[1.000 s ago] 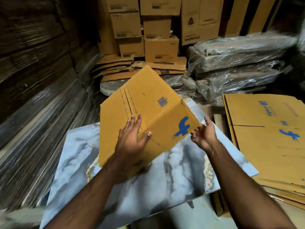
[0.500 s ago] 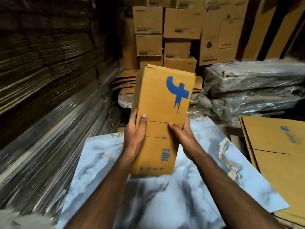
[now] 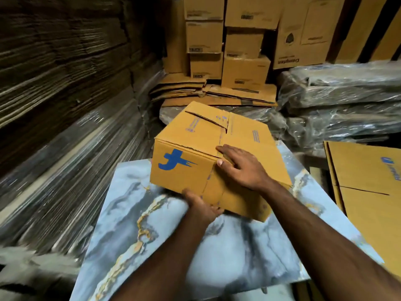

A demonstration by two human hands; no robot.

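Observation:
A brown cardboard box (image 3: 182,170) with a blue logo on its front face sits on the blue-grey marble-patterned slab (image 3: 238,246). Its top flaps are folded down, and one far flap stands slightly raised. My right hand (image 3: 240,168) lies flat on the top near the flap seam, fingers straight and thumb over the front edge. My left hand (image 3: 201,206) is at the box's lower front edge, with its fingers curled under the bottom.
Flat cartons (image 3: 368,181) are stacked at the right. Made-up boxes (image 3: 245,68) stand piled at the back above loose flattened cartons (image 3: 217,94). Plastic-wrapped bundles (image 3: 336,105) lie at the back right. A wall of stacked corrugated sheets (image 3: 54,83) fills the left.
The box, held upright in both hands before, now lies on the slab with the logo facing me. My right hand moved onto its top and my left hand dropped to its lower edge.

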